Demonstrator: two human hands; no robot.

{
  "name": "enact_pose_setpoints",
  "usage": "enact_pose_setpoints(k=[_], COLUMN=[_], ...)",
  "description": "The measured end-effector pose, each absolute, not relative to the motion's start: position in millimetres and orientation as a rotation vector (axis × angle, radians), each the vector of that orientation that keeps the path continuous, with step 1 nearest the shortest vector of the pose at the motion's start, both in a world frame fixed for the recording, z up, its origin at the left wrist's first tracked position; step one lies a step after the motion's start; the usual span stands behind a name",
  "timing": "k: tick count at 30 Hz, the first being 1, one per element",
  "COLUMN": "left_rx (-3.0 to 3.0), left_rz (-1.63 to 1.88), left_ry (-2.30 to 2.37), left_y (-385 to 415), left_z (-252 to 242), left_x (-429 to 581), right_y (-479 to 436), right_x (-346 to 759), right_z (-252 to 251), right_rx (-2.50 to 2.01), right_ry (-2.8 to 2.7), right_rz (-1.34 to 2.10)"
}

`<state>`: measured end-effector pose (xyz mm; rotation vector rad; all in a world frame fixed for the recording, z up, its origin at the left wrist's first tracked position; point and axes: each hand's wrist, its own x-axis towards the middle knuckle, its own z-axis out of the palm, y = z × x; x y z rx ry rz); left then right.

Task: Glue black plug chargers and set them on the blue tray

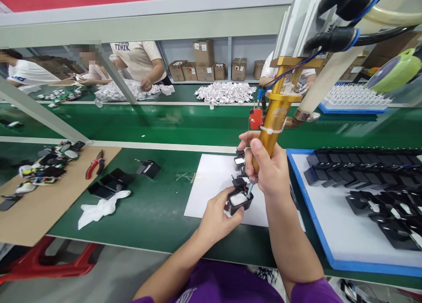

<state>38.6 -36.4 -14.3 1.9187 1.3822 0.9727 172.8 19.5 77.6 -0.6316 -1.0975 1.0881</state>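
Observation:
My left hand (219, 213) is closed around a small black plastic case (238, 201) with a white part inside and its opening facing up. Wrapped round a gold-coloured dispensing gun (271, 138) is my right hand (272, 169). The gun hangs from hoses above, and its pale nozzle (250, 189) points down at the case's right inner edge; whether it touches I cannot tell. A red switch box (256, 118) is fixed to the gun's side. Behind the held case, more black cases (239, 162) stand in a row on a white sheet (207, 180).
At right, a blue-rimmed tray (316, 232) carries several black cases. Red-handled pliers (95, 164) and piled electronic parts (49, 167) lie on cardboard at left. A crumpled white cloth (102, 207) is nearby. Across the green belt, co-workers sit by white parts (226, 93).

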Motion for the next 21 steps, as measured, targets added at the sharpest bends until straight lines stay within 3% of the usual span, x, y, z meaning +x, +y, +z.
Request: enact_pose_setpoints(k=[21], left_rx=[1.971], left_rz=[1.126], left_ry=[1.270], left_y=[-32.7], left_z=[-21.5], left_x=[67.5], right_y=[21.5], right_x=[171.6], right_z=[76.0], right_rx=[-0.565], right_ry=[-1.097], right_rz=[1.096])
